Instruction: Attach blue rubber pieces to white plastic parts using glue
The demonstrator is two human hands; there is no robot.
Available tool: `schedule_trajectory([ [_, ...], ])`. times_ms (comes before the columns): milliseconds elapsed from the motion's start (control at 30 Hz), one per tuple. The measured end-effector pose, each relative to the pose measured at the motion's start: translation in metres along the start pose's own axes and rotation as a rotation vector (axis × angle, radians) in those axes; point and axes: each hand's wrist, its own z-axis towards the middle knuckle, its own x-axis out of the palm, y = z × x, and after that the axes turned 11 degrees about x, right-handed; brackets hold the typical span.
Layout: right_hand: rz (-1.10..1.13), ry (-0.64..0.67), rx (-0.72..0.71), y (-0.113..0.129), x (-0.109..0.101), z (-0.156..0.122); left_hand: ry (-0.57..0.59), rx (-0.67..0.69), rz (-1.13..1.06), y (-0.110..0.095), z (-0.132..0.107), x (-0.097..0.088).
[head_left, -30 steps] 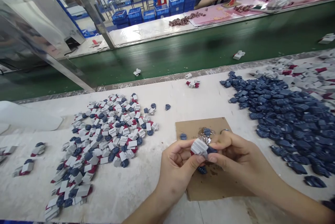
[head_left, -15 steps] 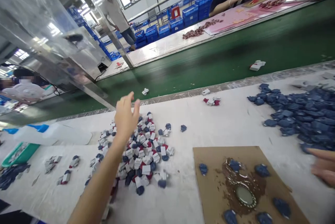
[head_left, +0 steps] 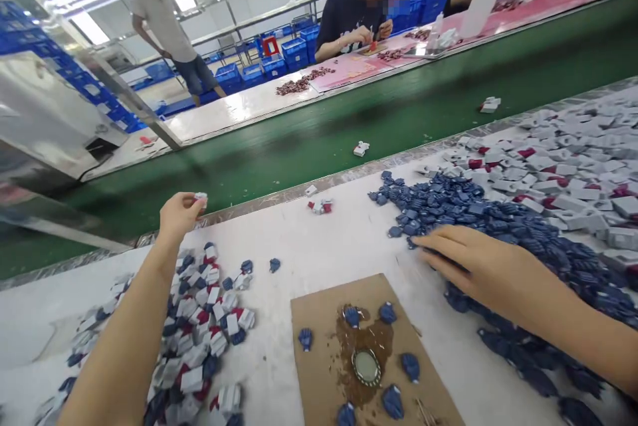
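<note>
My left hand [head_left: 179, 216] is closed in a pinch on a small white plastic piece [head_left: 200, 197], over the near edge of the green belt. Below its forearm lies a heap of white blocky pieces [head_left: 213, 294] mixed with blue and dark red ones. My right hand [head_left: 463, 260], slightly blurred, reaches over the pile of small blue glove-shaped pieces [head_left: 448, 197]. Its fingers are stretched out, thumb apart, and the tips are at a blue piece on the pile's near-left edge. Several blue pieces sit around a round dish [head_left: 366, 367] on a wet-stained cardboard sheet [head_left: 314, 306].
Beyond the table runs a green conveyor belt [head_left: 279, 170] carrying a white-and-red piece [head_left: 361, 148] and another farther right. Many white pieces [head_left: 573, 153] cover the right side. Co-workers sit across the belt, and a person stands at the back. A metal post [head_left: 134, 104] rises at left.
The view has swung right. My left hand, open before, now pinches a white piece from the belt. My right hand has come further into view over the blue pile. Belt pieces have shifted left.
</note>
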Motion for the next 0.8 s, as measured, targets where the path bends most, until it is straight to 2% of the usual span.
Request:
schedule_trajectory([
  [33, -0.120, 0.055, -0.116, 0.001, 0.005, 0.017, -0.021, 0.003, -0.096, -0.005, -0.015, -0.002],
  [100, -0.178, 0.121, -0.215, 0.002, 0.016, 0.047, -0.035, 0.004, -0.271, -0.015, -0.055, -0.008],
  [200, -0.181, 0.176, -0.298, 0.001, 0.028, 0.074, -0.008, -0.033, -0.449, -0.024, -0.133, -0.018],
  [333, -0.155, 0.130, -0.307, 0.012, 0.026, 0.069, 0.078, -0.194, -0.664, -0.025, -0.242, -0.026],
  [433, -0.098, 0.075, -0.313, 0.035, 0.015, 0.041, 0.080, -0.353, -0.851, -0.024, -0.301, -0.020],
  [533, 0.057, 0.129, -0.286, 0.065, 0.002, 0.005, 0.032, -0.416, -0.950, -0.025, -0.336, -0.007],
  [633, 0.297, 0.372, -0.202, 0.093, -0.011, -0.019, 0.053, -0.474, -1.037, -0.031, -0.353, 0.007],
  [700, 0.323, 0.525, -0.225, 0.107, -0.017, -0.023, 0.095, -0.492, -1.074, -0.035, -0.358, 0.014],
  [800, 0.240, 0.575, -0.291, 0.119, -0.016, -0.017, 0.146, -0.477, -1.117, -0.040, -0.362, 0.020],
])
